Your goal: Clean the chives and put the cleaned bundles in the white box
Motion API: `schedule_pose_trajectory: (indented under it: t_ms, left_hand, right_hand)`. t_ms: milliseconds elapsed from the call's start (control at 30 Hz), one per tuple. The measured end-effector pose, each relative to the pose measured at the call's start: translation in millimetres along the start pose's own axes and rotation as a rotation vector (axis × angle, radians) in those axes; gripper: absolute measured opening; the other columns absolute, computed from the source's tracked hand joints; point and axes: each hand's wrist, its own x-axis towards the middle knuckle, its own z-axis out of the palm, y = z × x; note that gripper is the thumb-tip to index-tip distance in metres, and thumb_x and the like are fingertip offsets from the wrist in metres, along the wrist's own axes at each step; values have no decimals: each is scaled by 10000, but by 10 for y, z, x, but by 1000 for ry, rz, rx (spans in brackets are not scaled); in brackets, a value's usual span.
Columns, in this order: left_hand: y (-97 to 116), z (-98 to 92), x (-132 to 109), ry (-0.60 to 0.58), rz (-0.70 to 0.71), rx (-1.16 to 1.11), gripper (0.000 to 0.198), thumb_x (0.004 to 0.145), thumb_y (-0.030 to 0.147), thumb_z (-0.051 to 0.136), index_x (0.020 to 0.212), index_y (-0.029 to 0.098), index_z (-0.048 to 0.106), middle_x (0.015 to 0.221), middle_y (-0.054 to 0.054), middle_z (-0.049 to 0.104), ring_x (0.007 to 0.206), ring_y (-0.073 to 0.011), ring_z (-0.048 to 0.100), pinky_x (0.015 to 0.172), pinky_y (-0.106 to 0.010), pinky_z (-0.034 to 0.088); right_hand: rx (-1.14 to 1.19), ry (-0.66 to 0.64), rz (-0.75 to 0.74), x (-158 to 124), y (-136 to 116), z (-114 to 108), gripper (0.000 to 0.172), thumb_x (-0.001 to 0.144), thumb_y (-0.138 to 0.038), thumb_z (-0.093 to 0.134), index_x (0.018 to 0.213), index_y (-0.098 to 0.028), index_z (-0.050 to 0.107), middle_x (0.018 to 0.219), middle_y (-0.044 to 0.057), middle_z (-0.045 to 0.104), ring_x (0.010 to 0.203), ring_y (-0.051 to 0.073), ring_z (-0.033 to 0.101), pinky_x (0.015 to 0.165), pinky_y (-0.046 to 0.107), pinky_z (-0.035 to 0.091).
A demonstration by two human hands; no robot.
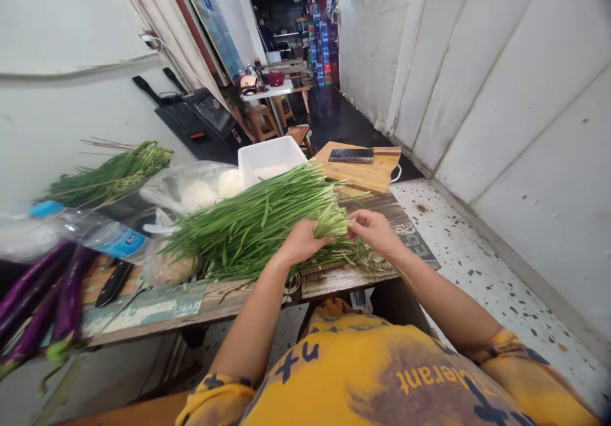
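A large pile of garlic chives (258, 216) lies on the wooden table, leaf tips to the left and pale cut ends to the right. My left hand (303, 241) is closed round a small bunch of garlic chives (333, 221), its pale ends pointing right. At those ends my right hand (373, 228) pinches with thumb and fingers, touching the stem tips; the exact bit between the fingertips is too small to make out. Loose trimmed scraps (360, 254) are scattered on the table beneath my right hand.
Behind the pile are a white plastic tub (272, 155) and a cutting board (329, 168) bearing a cleaver (352, 155). To the left lie a water bottle (100, 232), eggplants (71, 292), a black-handled knife (114, 284), bagged vegetables (198, 190) and more greens (114, 174). A white wall (515, 95) runs along the right.
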Motion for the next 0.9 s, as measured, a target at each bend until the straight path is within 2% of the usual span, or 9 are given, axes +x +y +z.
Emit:
schedule_pose_trajectory:
  t_ms: [200,267,333,400,533,600,700,767,900]
  left_hand:
    - [-28,-17,-2,-31,6,15,171,717,288,630,764,126,661,729,3,655,702,-149,593,675,-232,457]
    - [-15,-35,-14,-23,-7,-1,162,724,287,620,698,128,641,683,1,640,660,-139,581,646,-226,453]
    - [8,-54,-25,-10,-29,-17,177,727,291,617,646,134,623,656,-5,630,636,-133,572,632,-224,451]
    - [34,-66,-27,3,-43,-41,190,728,295,616,618,141,610,648,-11,625,626,-130,568,629,-223,450]
    - [71,-64,-10,-9,-23,-55,185,726,293,611,618,142,604,640,-7,618,616,-124,555,624,-220,442]
    - [81,-61,-9,-39,2,-44,166,720,284,611,632,143,609,639,0,618,620,-125,553,622,-218,437]
    - [95,-65,-29,-77,18,-39,157,726,280,608,646,145,622,651,-1,630,635,-133,566,636,-223,447]
    - [101,-69,-42,-46,10,-64,171,736,296,609,667,143,638,688,-14,652,665,-144,587,671,-238,464]
    - [106,-83,-43,56,-4,-133,192,731,323,636,711,133,661,767,-45,685,741,-169,618,743,-267,483]
  right_hand:
    - [121,-66,28,77,67,1,209,641,-339,703,661,-142,636,529,-18,601,474,94,537,486,216,427]
    - [172,17,63,113,79,-101,251,610,-370,733,669,-142,645,541,-13,603,462,91,525,466,216,415]
    - [198,182,64,127,68,-219,287,612,-417,729,646,-151,626,549,-9,599,451,86,507,449,214,399]
    - [96,277,11,98,36,-294,311,678,-460,672,631,-158,618,559,3,600,467,91,507,468,223,407]
    - [-286,62,-205,-30,-4,-199,277,729,-433,641,819,-173,671,748,34,657,643,128,566,613,254,455]
    - [-310,-14,-231,-52,19,-86,271,708,-410,662,842,-175,646,731,14,636,625,119,543,592,245,441]
    - [-174,-62,-100,-10,86,20,273,752,-434,604,700,-168,570,553,-30,539,494,95,478,491,222,397]
    - [-141,-53,-54,20,134,45,334,817,-467,515,678,-166,552,540,-26,526,473,92,472,474,217,391]
    - [-569,-80,-297,-14,237,113,312,879,-413,468,847,-156,643,738,45,601,674,137,547,618,250,426]
